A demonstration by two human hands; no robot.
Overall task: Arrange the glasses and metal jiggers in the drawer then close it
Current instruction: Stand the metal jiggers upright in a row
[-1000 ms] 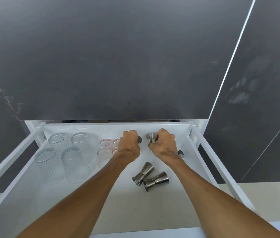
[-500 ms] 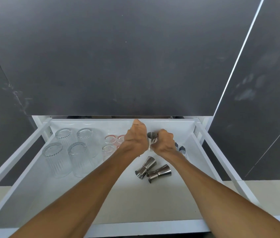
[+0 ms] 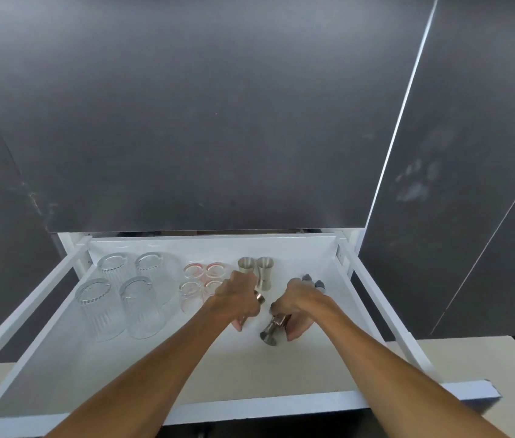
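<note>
In the open white drawer (image 3: 281, 406), my left hand (image 3: 237, 300) curls around one steel hourglass jigger (image 3: 260, 298); my right hand (image 3: 297, 303) grips another (image 3: 273, 327). Two jiggers (image 3: 256, 271) stand upright behind, beside small pink-rimmed glasses (image 3: 204, 281) and ribbed tumblers (image 3: 123, 295).

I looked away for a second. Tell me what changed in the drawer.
Two jiggers now stand upright at the back, let go. Both hands came forward: the left hand and the right hand each closed on one of the two lying jiggers. The glasses stayed put.
</note>
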